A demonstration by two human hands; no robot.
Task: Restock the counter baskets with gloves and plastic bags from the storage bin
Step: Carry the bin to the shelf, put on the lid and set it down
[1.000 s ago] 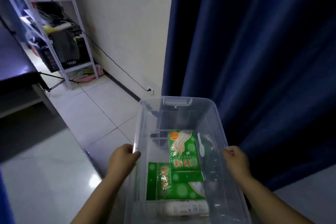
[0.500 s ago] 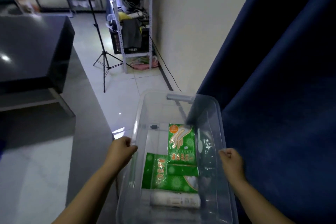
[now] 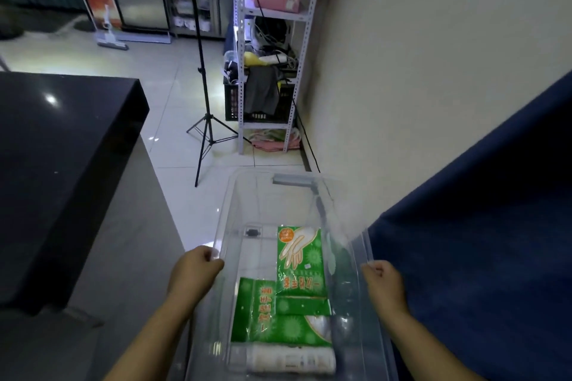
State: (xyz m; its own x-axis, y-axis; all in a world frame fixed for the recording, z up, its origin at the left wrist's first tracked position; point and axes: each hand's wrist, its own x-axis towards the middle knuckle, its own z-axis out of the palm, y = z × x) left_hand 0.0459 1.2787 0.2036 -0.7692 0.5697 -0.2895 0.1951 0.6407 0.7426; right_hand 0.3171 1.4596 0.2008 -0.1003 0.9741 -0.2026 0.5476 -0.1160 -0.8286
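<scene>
Storage bin (image 3: 292, 180) being held between counter (image 3: 62, 148) and curtain (image 3: 479, 241).
Counter is lying left of the left hand (image 3: 195, 269), curtain hanging beside the right hand (image 3: 383, 284); both hands are gripping the bin's rims, glove packs (image 3: 301, 260) lying between them.

The storage bin (image 3: 251, 195) has swung leftward from the curtain (image 3: 483, 226).

The clear storage bin (image 3: 365, 241) carries the stock. On its bottom a green glove packet (image 3: 301, 260) lies overlapping a second green packet (image 3: 278, 322), with a white roll (image 3: 291, 360) at the near end. Beyond it, the pale tiled floor (image 3: 173, 102) bears a black tripod (image 3: 210, 133) and a white metal rack (image 3: 243, 71).
</scene>
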